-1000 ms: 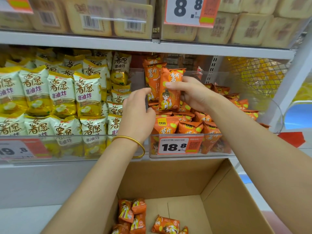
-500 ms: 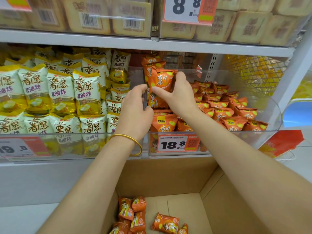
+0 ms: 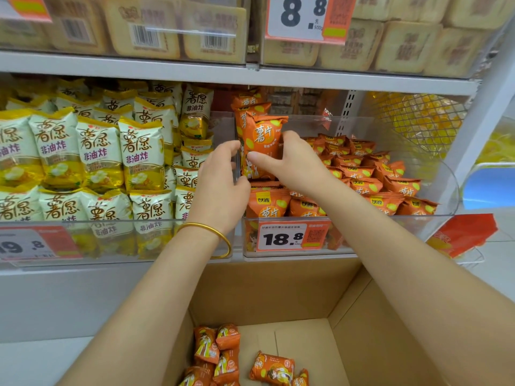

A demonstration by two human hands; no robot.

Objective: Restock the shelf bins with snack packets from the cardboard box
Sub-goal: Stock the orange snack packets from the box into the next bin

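My right hand grips an upright orange snack packet, thumb across its front and fingers behind it. The packet stands at the left end of the clear shelf bin, against other upright orange packets. More orange packets lie heaped in the bin. My left hand, with a gold bangle on its wrist, curls around the bin's clear left wall beside the held packet. Below, the open cardboard box holds several orange packets on its floor.
A neighbouring bin at the left is packed with yellow-and-white packets. An 18.8 price tag hangs on the orange bin's front. Beige biscuit packs fill the shelf above. A wire basket stands at the right.
My right hand has carried the orange packet left and deeper, up against the upright row by the bin's left wall. My left hand has stayed at that wall.
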